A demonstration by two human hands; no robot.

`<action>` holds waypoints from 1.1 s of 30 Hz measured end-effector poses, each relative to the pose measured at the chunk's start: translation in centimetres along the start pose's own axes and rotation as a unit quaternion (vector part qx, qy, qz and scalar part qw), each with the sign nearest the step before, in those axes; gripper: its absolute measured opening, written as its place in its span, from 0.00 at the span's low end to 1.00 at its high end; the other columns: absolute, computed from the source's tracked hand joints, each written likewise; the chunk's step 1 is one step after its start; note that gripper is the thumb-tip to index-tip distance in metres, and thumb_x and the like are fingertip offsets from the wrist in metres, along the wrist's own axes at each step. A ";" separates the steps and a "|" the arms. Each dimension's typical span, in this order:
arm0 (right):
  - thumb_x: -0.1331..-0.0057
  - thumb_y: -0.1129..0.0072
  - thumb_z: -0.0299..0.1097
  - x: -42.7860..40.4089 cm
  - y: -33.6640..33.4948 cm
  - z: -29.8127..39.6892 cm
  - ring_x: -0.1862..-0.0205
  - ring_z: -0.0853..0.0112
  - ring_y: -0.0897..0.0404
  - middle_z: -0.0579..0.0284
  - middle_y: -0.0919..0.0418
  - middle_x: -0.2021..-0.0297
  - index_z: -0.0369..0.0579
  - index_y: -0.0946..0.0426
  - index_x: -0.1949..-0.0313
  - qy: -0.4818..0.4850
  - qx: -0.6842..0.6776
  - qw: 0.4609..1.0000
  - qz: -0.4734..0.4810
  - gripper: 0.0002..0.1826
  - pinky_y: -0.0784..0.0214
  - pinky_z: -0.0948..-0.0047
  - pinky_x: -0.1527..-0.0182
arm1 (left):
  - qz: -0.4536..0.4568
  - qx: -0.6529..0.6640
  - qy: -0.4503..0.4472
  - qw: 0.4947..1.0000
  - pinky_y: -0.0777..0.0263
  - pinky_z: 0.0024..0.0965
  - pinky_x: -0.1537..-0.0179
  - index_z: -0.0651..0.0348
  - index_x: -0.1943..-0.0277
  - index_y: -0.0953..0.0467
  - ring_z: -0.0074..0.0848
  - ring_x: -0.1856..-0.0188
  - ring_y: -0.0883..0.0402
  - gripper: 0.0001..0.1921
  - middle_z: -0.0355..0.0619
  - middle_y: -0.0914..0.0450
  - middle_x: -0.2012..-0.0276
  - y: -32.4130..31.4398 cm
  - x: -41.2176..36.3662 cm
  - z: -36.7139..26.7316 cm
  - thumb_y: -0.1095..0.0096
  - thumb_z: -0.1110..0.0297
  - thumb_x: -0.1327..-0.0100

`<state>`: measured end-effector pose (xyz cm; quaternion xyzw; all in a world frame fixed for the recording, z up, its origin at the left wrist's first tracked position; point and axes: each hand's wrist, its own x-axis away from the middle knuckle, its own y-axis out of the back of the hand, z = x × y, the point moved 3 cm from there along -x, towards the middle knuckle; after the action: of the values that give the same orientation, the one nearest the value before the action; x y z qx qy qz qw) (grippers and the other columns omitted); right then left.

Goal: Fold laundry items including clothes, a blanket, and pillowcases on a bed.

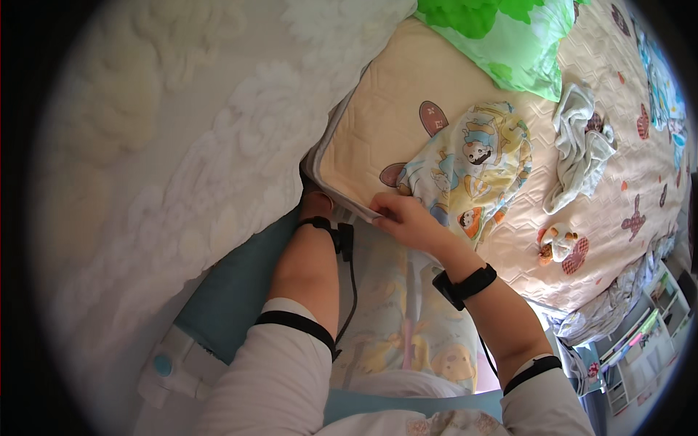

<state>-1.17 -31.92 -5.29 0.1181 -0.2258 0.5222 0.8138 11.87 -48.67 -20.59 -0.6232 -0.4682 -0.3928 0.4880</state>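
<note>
A peach quilted mattress pad (371, 131) with a grey bound edge and brown rabbit prints covers the bed before me. My right hand (406, 218) pinches its bound edge near the front corner, thumb below and fingers on top. My left hand (316, 206) reaches in at that corner, beside the white fluffy wall-like cloth; its fingers are mostly hidden, so I cannot tell what they hold. Just beyond my right hand lies a crumpled cartoon-print cloth (474, 163) in yellow and white. Each wrist wears a black strap with a small device.
White floral plush fabric (229, 141) rises on the left. A teal padded rail (240, 289) and mesh panel (376, 310) stand in front of the bed. On the pad lie a green-patterned cloth (507, 49), a grey-white garment (581, 147) and a small plush toy (557, 242). A white shelf (649, 343) is at right.
</note>
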 end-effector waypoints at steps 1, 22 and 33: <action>0.44 0.47 0.23 -0.3 -0.4 0.0 0.72 0.65 0.27 0.52 0.26 0.76 0.39 0.29 0.65 -0.012 -0.017 1.000 0.013 0.06 0.35 0.69 0.67 | -0.001 0.007 -0.001 1.000 0.54 0.39 0.32 0.55 0.33 0.46 0.33 0.31 0.48 0.27 0.43 0.45 0.32 0.1 -0.3 0.0 0.69 0.50 0.30; 0.44 0.53 0.23 -1.3 -4.8 -6.6 0.56 0.52 0.25 0.46 0.23 0.63 0.47 0.24 0.66 -0.005 0.182 0.975 -0.129 0.10 0.34 0.60 0.53 | 0.050 -0.083 0.081 0.992 0.58 0.39 0.31 0.54 0.33 0.48 0.33 0.31 0.50 0.28 0.42 0.47 0.31 -6.5 5.2 -2.2 0.70 0.50 0.30; 0.44 0.41 0.47 18.6 6.4 -12.7 0.63 0.57 0.21 0.51 0.23 0.61 0.49 0.28 0.55 -0.255 0.313 0.911 -0.080 0.21 0.28 0.60 0.64 | -0.159 -0.766 -0.102 0.615 0.31 0.42 0.55 0.62 0.41 0.33 0.39 0.54 0.26 0.39 0.49 0.27 0.48 -8.1 4.0 -3.0 0.46 0.37 0.44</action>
<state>2.72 -8.92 -7.47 0.5134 -0.2408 0.4515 0.6889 4.92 -50.08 -14.16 -0.7228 -0.1359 -0.6136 -0.2875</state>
